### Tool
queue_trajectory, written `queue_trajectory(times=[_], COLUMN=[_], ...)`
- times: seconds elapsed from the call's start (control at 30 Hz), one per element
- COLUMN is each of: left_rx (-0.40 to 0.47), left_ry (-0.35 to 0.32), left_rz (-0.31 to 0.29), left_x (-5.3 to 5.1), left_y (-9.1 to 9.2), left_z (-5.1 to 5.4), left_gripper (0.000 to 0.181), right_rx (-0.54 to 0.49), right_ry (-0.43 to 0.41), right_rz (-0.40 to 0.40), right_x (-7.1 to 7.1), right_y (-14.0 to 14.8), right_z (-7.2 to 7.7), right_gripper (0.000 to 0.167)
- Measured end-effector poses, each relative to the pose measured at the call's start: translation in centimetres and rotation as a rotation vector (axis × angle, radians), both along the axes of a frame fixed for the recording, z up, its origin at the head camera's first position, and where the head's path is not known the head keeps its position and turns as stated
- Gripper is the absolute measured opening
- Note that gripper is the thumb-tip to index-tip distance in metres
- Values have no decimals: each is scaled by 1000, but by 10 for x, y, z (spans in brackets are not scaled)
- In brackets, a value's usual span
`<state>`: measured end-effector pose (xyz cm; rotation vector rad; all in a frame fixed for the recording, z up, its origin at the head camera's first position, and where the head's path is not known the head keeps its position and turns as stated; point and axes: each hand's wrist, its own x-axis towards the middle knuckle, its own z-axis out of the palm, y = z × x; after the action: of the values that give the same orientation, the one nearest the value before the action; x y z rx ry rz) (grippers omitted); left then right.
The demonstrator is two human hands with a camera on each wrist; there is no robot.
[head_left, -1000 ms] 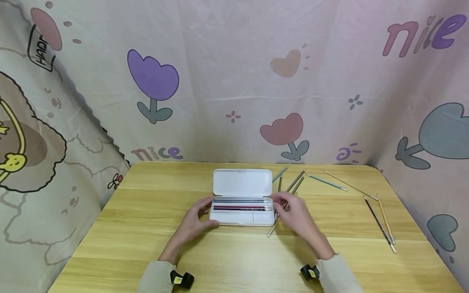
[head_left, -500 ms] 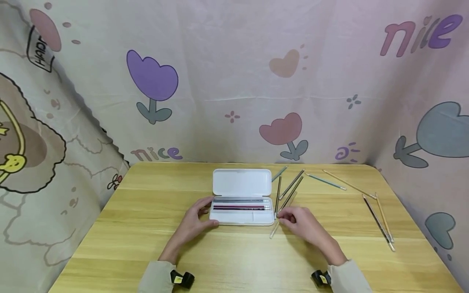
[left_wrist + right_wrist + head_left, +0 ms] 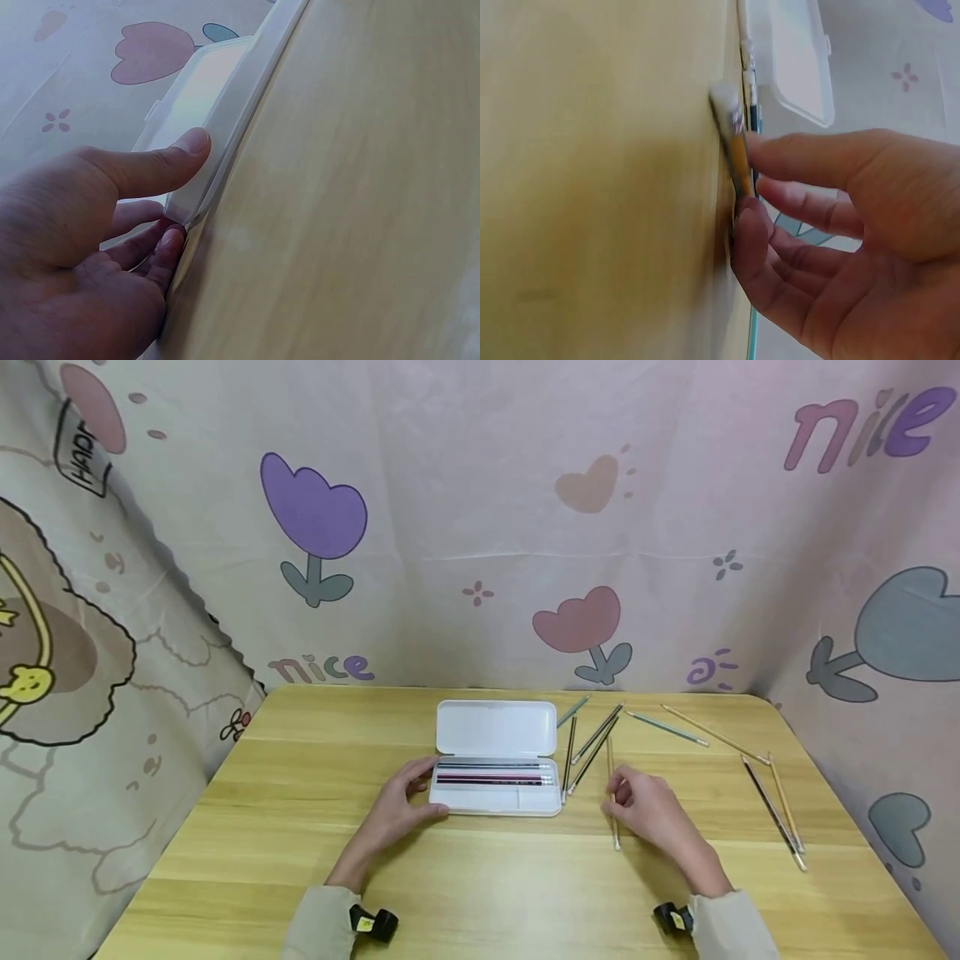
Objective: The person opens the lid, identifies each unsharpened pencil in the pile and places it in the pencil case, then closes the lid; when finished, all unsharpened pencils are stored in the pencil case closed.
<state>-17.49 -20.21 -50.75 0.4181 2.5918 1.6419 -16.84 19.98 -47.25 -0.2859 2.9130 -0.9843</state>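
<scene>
A white pencil case lies with its lid raised at the back, and several dark and reddish pencils lie lengthwise inside. My left hand holds the case's left end. In the left wrist view the thumb rests along the case's near side, with the other fingers curled at its corner. Right of the case, my right hand pinches a yellow pencil. Its white eraser points toward the near table edge, blurred in the right wrist view.
Several dark pencils lie between the case and my right hand. A teal pencil and a long yellow pencil lie farther back. At the right, a black pencil rests beside another yellow pencil. A patterned cloth hangs behind the table.
My right hand has left the dark pencils beside the case and moved right, taking the yellow pencil out from among them. That pencil has swung from slanted to nearly straight. My left hand stays put.
</scene>
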Motion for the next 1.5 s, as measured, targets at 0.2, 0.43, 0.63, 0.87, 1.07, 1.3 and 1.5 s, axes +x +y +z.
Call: queue_trajectory(times=[0.2, 0.43, 0.63, 0.87, 1.07, 1.3, 1.5], left_rx=[-4, 6, 14, 28, 15, 24, 25], left_ry=[1, -13, -22, -15, 2, -7, -2], left_rz=[5, 12, 12, 9, 15, 3, -3], left_x=[0, 0, 1, 1, 1, 1, -1], left_y=[-2, -2, -2, -2, -2, -1, 0], left_z=[0, -1, -2, -2, -2, -1, -2], left_gripper=[81, 81, 81, 81, 81, 81, 80], right_rx=[12, 34, 1, -58, -104, -169, -205], right_ry=[-33, -65, -49, 20, 79, 117, 133], right_rz=[-80, -119, -107, -90, -92, -107, -154], right_x=[-3, -3, -2, -4, -7, -6, -6], right_y=[8, 24, 37, 36, 25, 16, 14], right_z=[3, 5, 10, 14, 11, 11, 12], right_gripper=[25, 29, 28, 21, 14, 21, 26])
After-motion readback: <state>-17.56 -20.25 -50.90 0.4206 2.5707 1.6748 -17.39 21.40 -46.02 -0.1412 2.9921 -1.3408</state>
